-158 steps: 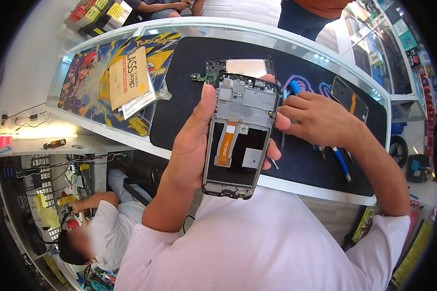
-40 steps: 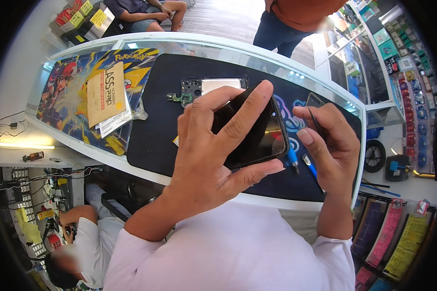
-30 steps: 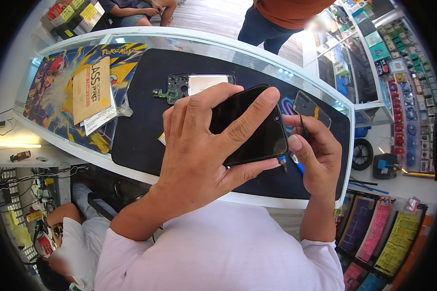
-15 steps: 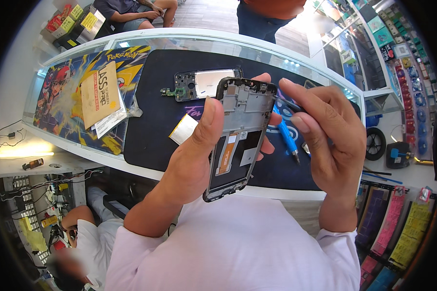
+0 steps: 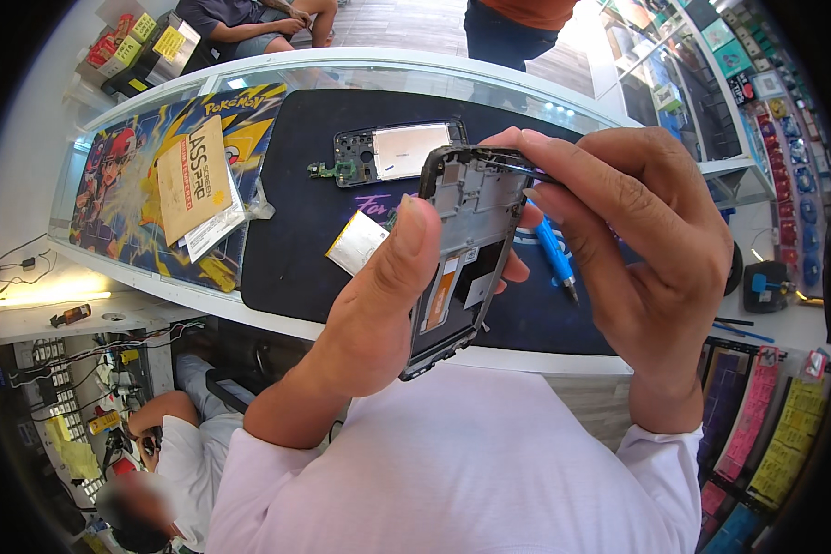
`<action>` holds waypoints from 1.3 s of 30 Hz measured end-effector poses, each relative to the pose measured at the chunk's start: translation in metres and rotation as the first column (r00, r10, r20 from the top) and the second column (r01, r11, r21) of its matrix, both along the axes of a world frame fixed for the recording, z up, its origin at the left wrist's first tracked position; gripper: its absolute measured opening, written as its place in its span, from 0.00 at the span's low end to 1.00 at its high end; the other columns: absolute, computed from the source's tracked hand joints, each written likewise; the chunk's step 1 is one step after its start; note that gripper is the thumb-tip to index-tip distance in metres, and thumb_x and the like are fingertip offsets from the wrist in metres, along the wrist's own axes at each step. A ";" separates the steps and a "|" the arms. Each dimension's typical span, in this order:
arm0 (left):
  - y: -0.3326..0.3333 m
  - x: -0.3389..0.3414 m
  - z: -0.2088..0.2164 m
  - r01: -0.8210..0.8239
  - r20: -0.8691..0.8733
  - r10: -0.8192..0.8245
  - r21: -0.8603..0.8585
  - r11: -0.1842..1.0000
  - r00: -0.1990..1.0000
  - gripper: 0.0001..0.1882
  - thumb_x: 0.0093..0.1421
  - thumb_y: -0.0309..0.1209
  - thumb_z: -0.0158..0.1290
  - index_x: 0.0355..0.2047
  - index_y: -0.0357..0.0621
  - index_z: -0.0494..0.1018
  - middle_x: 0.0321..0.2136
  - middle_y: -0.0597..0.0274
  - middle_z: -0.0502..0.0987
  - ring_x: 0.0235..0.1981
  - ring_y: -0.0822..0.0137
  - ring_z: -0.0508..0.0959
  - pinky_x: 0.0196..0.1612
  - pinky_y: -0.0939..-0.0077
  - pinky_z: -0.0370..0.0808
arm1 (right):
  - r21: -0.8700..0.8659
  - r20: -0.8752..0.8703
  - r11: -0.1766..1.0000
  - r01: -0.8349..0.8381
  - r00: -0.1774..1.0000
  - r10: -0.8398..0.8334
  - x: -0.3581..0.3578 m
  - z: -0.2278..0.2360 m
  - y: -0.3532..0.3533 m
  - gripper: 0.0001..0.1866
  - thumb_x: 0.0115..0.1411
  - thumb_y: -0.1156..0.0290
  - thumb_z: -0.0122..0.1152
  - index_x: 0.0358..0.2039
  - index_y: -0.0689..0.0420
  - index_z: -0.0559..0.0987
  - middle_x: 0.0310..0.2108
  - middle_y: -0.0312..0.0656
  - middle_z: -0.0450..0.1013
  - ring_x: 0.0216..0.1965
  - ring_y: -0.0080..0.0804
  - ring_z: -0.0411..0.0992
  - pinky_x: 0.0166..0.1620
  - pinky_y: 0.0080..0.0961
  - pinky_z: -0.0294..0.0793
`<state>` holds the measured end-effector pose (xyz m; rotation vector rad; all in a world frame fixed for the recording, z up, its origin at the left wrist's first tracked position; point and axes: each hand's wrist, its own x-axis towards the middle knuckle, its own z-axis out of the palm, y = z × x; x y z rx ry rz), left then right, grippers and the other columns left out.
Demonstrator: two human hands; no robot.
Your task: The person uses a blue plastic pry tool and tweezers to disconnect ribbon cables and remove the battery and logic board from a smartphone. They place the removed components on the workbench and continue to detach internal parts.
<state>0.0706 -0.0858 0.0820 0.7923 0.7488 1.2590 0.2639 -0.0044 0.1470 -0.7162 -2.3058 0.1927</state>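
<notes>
My left hand (image 5: 365,300) grips a stripped phone frame (image 5: 478,220) by its sides, tilted upright above the black mat, with an orange flex cable (image 5: 441,294) inside it. My right hand (image 5: 660,231) pinches a pair of dark, thin tweezers (image 5: 519,168), mostly covered by the fingers. Their tips reach to the inside of the frame's upper right corner, and the right fingertips are close to that edge. Behind the frame lies another opened phone part (image 5: 414,150) with a small green circuit board (image 5: 325,170) at its left end. A pale battery (image 5: 353,244) sits beside my left thumb.
A blue screwdriver (image 5: 554,251) lies on the black mat (image 5: 291,231), behind my right hand. To the left, a brown envelope (image 5: 192,185) and papers rest on a colourful mat (image 5: 120,198). One person sits at lower left; two others are beyond the glass counter.
My right hand has moved in against the frame's upper right corner, bringing the tweezers across its inside. The frame is turned slightly more edge-on, still in my left hand.
</notes>
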 end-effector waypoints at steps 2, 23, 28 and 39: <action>0.001 -0.001 0.001 0.024 -0.016 -0.024 0.005 1.000 1.000 0.50 0.72 0.73 0.33 0.69 0.37 0.65 0.52 0.47 0.81 0.52 0.60 0.85 0.50 0.70 0.87 | 0.027 -0.003 1.000 0.007 1.000 -0.007 0.000 -0.001 0.000 0.21 0.56 0.83 0.75 0.51 0.55 0.90 0.37 0.39 0.78 0.36 0.28 0.75 0.36 0.24 0.73; 0.003 0.013 0.004 -0.032 -0.101 0.022 -0.097 0.995 0.995 0.49 0.71 0.74 0.33 0.69 0.42 0.65 0.51 0.54 0.80 0.51 0.67 0.83 0.53 0.72 0.83 | 0.022 -0.114 0.999 0.041 0.993 -0.038 -0.009 -0.025 0.001 0.15 0.58 0.90 0.70 0.45 0.61 0.87 0.38 0.46 0.83 0.35 0.32 0.83 0.35 0.23 0.79; 0.005 0.009 0.000 -0.012 -0.035 0.009 -0.095 0.995 0.999 0.48 0.72 0.73 0.33 0.70 0.41 0.64 0.50 0.51 0.81 0.49 0.65 0.84 0.52 0.72 0.83 | -0.047 -0.193 0.999 -0.012 0.981 0.002 -0.012 -0.031 0.006 0.15 0.60 0.90 0.69 0.45 0.61 0.87 0.38 0.44 0.82 0.35 0.28 0.81 0.35 0.22 0.79; 0.010 0.009 -0.001 -0.031 0.017 0.032 -0.035 0.999 0.999 0.48 0.73 0.72 0.32 0.75 0.46 0.59 0.56 0.54 0.78 0.51 0.65 0.82 0.55 0.70 0.81 | -0.175 -0.216 0.984 -0.025 0.976 -0.013 -0.012 -0.030 0.001 0.22 0.60 0.92 0.65 0.51 0.58 0.87 0.41 0.42 0.79 0.39 0.28 0.78 0.38 0.23 0.76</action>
